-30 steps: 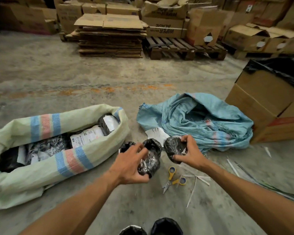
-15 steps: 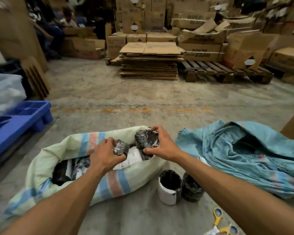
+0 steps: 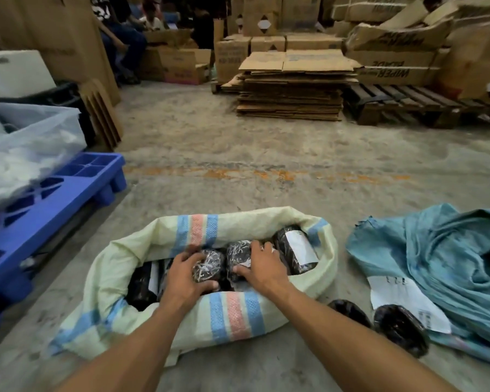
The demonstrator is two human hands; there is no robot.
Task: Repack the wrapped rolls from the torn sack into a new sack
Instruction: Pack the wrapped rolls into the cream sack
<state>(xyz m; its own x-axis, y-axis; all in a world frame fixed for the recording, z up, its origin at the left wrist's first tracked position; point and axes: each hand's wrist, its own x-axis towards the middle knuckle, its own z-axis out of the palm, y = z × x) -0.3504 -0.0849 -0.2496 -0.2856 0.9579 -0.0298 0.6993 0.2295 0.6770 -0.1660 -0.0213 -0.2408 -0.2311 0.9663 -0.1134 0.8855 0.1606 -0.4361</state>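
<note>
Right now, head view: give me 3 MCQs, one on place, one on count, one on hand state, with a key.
1. Where is the blue sack relative to the striped sack?
A. To its right
B. To its left
C. Under it

2. How many rolls lie on the floor between the two sacks?
A. None
B. Two
C. Five

3. What is the left hand doing?
A. Hanging idle
B. Holding scissors
C. Gripping a roll inside the striped sack

Key: 1 A, the blue sack lies on the right side of the view. 2 B, one roll and another roll sit on the concrete. 3 C, its fingers curl round a wrapped roll; the right hand grips a second roll.
</note>
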